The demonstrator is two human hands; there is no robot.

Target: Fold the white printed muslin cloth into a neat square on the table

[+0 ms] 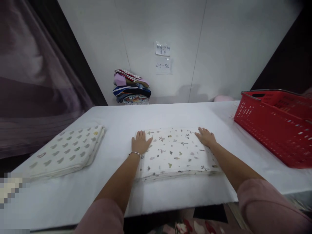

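Observation:
A folded white cloth printed with small palm trees and plants lies flat in the middle of the table, in several layers. My left hand rests palm down on its left edge, fingers spread and thumb out to the right. On the far right corner of the same cloth lies my right hand, also flat with its fingers stretched. Neither hand grips anything. To the left sits another folded white cloth with grey leaf-like prints, apart from both hands.
The table has a white cover. A red plastic basket stands at the right. Behind the table's far edge is a stack of folded fabrics. Paper notes hang on the wall, and a purple-grey curtain borders the left.

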